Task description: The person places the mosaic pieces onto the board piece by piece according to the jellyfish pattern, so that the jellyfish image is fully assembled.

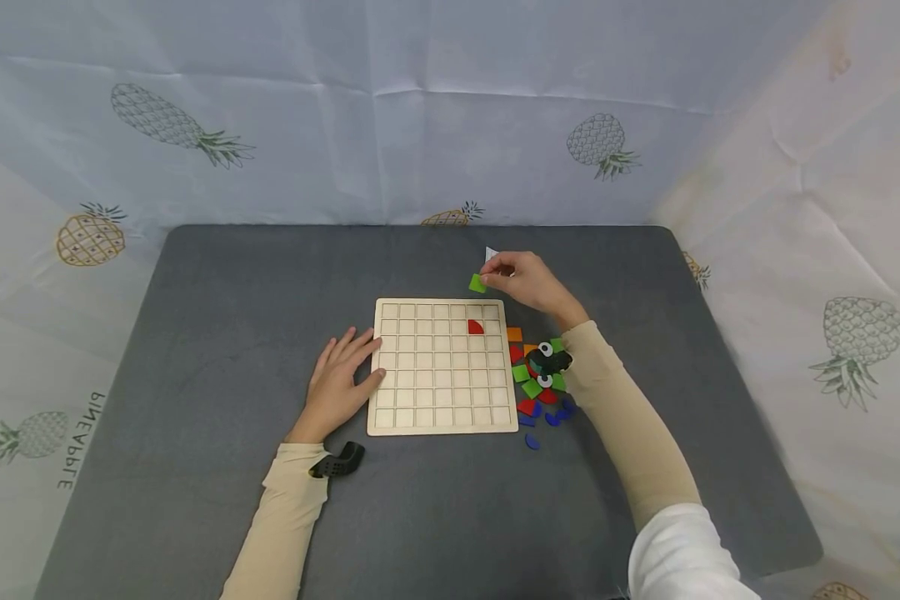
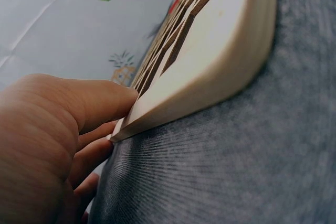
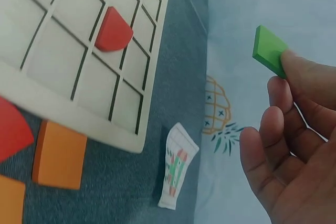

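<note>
My right hand (image 1: 528,283) pinches a green square piece (image 1: 477,283) between thumb and finger, above the area behind the board's far right corner. In the right wrist view the green piece (image 3: 270,50) is held by one end, the other fingers of the hand (image 3: 302,124) loosely bent. A wooden grid board (image 1: 510,367) lies on the table, with one red quarter-round piece (image 1: 476,327) in a cell near its upper right. My left hand (image 1: 337,387) rests at the board's left edge with fingers spread; in the left wrist view its thumb (image 2: 107,98) touches the rim.
Right of the board lie orange pieces (image 1: 514,334), green pieces (image 1: 521,373), red pieces and blue pieces (image 1: 532,442), around a dark object with white eyes (image 1: 545,349). A small printed paper (image 3: 178,166) lies beyond the board's corner. A patterned curtain (image 1: 435,150) hangs behind the table.
</note>
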`<state>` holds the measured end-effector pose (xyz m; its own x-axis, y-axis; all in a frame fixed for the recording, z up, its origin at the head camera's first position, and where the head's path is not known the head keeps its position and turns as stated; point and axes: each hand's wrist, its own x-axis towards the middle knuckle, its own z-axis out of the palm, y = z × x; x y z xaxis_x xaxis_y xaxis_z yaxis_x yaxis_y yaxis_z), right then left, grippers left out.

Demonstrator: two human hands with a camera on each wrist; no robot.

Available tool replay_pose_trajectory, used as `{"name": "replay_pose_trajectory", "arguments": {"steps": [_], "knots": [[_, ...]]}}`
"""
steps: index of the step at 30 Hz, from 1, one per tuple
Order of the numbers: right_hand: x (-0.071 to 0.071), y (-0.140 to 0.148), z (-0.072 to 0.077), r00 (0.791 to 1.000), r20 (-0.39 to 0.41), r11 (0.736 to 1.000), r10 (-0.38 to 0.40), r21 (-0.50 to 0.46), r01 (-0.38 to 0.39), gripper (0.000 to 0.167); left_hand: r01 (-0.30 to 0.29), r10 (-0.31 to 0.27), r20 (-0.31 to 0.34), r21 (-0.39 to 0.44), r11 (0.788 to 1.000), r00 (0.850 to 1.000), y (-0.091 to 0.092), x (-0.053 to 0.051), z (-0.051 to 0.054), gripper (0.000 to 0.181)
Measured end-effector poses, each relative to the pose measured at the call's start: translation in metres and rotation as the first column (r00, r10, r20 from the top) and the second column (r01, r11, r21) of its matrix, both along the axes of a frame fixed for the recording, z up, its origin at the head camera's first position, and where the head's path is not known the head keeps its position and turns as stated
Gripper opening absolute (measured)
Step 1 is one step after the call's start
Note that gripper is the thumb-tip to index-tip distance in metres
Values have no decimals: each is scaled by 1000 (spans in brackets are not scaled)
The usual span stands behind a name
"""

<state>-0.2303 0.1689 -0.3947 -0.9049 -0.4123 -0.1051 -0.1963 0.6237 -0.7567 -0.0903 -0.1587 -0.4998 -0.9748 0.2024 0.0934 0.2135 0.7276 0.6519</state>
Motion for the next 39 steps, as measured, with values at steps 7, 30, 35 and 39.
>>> {"name": "replay_pose_trajectory", "arguments": {"steps": [7,30,35,39], "knots": [[-3,-12,-5,999,29,1000,25,6,-25,20,1,-1,6,5,1000,1000,0,0,2,57],[7,-24,-42,976,189,992,104,51,-115,16,3,-3,19,2,1000,1000,-1,0,3,58],[6,-26,-46,975,180,987,128,77,-144,16,-1,1,15,3,1000,1000,0,0,3,57],[6,-28,-47,974,169,978,150,122,-172,16,-6,6,2,7,1000,1000,0,0,1,57]]}}
